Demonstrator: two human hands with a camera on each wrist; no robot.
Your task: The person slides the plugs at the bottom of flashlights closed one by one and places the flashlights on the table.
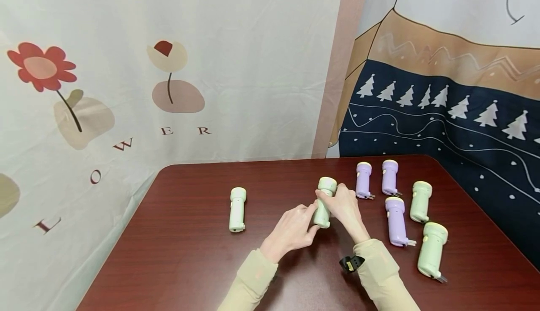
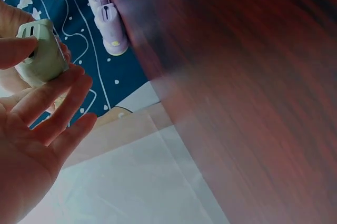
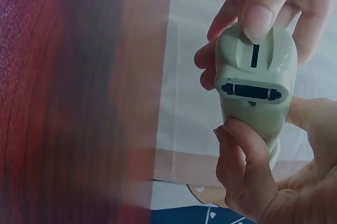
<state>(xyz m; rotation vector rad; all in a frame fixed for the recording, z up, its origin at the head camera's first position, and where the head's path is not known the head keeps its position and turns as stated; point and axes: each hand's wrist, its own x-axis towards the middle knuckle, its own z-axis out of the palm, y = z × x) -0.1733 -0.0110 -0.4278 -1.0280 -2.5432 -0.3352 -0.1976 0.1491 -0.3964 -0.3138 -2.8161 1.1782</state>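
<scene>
A pale green flashlight [image 1: 323, 213] is held in both hands above the middle of the table, lamp end tilted away. The right hand [image 1: 347, 208] grips its body with thumb and curled fingers. Around its tail end, the left hand [image 1: 291, 229] pinches with the thumb on the end face and fingers along the side. In the right wrist view, the flashlight's tail [image 3: 253, 112] shows a dark slot under the left thumb [image 3: 258, 21] and a dark recess with metal bits at both ends. The left wrist view shows the same flashlight [image 2: 45, 63] between both hands.
To the left stands another green flashlight [image 1: 237, 210]. On the right are several flashlights: purple ones [image 1: 363, 180], [image 1: 390, 177], [image 1: 396, 222] and green ones [image 1: 420, 202], [image 1: 432, 251]; some show metal prongs at the tail. A printed cloth [image 1: 261, 67] hangs behind the brown table [image 1: 190, 264].
</scene>
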